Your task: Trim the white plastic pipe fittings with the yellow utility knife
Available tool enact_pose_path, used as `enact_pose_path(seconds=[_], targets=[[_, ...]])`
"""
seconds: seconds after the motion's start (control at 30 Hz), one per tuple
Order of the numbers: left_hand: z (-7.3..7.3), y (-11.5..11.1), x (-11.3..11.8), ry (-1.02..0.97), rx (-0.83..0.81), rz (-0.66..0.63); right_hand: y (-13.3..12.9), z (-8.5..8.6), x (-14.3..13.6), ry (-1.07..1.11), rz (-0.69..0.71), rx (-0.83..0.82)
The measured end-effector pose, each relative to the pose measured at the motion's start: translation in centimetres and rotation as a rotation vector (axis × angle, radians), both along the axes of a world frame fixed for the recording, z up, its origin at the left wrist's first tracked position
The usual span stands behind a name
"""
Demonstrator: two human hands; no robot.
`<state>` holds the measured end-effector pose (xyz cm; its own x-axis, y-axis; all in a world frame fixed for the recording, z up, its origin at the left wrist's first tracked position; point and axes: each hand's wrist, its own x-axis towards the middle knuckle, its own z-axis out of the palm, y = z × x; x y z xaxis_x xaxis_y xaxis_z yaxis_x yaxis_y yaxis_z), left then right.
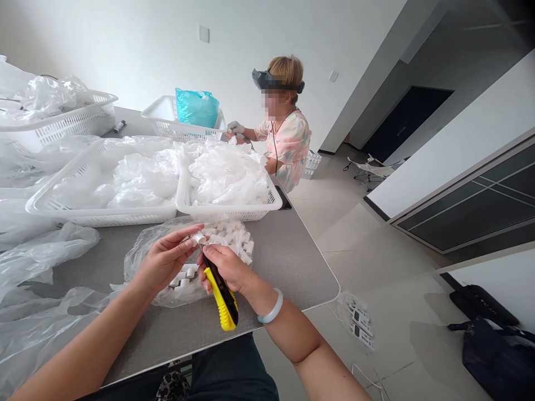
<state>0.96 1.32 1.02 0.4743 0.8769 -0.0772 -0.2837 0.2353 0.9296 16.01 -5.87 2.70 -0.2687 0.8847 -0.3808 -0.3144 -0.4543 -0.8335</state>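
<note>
I read the step in hand as working a knife [221, 303] at the end of one white tube [199, 238].
From my end, the next move calls for a steady pinch and left fingertips clear of the edge. Largest first, I count one grey table [292, 262] and four white baskets on it: one upper left [79, 120], one at the back [159, 114], two side by side at centre. I see one co-worker [288, 139] at top centre, one clear bag [142, 250] below the baskets, and one blue bag [196, 108] in the back basket. The left hand [167, 259] pinches the tube above the clear bag; the right hand [223, 267] grips the single knife. I can't tell if the blade touches. The loose white pieces [240, 239] are too jumbled to count.
</note>
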Motion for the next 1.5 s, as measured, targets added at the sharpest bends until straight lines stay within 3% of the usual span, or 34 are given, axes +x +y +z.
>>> enact_pose_path(seconds=[1.5], targets=[[-0.60, -0.69, 0.69, 0.038, 0.211, 0.108, -0.19, -0.14, -0.29, 0.159, 0.000, -0.010]])
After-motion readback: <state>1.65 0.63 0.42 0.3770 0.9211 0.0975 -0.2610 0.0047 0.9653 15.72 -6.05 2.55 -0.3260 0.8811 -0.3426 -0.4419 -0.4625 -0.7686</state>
